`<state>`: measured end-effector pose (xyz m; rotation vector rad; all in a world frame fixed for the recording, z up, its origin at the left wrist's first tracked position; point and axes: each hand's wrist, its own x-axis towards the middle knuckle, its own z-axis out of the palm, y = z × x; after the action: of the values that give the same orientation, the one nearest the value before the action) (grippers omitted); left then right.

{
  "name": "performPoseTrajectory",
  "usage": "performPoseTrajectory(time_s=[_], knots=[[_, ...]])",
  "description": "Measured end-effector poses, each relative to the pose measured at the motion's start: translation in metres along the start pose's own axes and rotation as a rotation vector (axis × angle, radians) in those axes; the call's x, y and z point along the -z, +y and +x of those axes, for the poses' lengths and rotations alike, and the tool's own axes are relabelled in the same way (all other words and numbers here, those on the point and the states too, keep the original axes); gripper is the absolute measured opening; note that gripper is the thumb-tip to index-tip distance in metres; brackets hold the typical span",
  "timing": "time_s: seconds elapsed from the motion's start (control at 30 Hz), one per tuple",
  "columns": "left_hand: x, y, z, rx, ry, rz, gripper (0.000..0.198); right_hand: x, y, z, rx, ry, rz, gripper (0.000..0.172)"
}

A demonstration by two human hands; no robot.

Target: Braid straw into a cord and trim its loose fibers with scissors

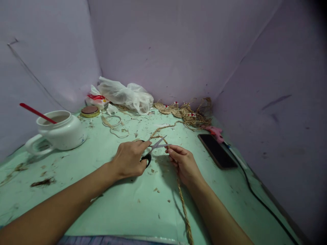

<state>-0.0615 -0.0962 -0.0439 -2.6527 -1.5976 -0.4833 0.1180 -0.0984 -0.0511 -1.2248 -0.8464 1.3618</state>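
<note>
My left hand is closed around the black handles of a pair of scissors, whose blades stand apart and point to the right. Between thumb and fingers, my right hand pinches a braided straw-coloured cord. The cord hangs from this hand to the near edge of the table. From the pinch it also loops back past the scissor blades and runs toward the woven pieces at the back. One blade tip reaches close to my right fingertips; whether it touches the cord there I cannot tell.
On the green table stand a white mug with a red stick and a round tin. A plastic bag and woven straw pieces lie behind. At right are a phone, a pink glue gun and a black cable.
</note>
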Motion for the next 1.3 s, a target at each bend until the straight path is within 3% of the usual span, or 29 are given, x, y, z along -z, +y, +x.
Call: performPoseTrajectory(time_s=[0.2,0.57,0.8,1.03,1.3], knots=[[0.002,0.002,-0.001,-0.041,0.037,0.138,0.052,0.002,0.006,0.001,0.27,0.087,-0.299,0.012],[0.0,-0.002,-0.002,-0.094,-0.025,0.153,0.05,0.004,0.0,-0.001,0.339,0.142,-0.369,0.01],[0.0,-0.007,-0.001,-0.102,-0.031,0.081,0.046,0.007,-0.003,0.001,0.311,0.138,-0.365,0.016],[0.005,-0.01,0.003,0.039,0.125,-0.08,0.042,0.005,-0.005,0.001,0.143,0.106,-0.157,0.017],[0.002,-0.003,0.0,-0.067,-0.02,0.062,0.048,0.005,-0.001,0.001,0.199,0.061,-0.227,0.016]])
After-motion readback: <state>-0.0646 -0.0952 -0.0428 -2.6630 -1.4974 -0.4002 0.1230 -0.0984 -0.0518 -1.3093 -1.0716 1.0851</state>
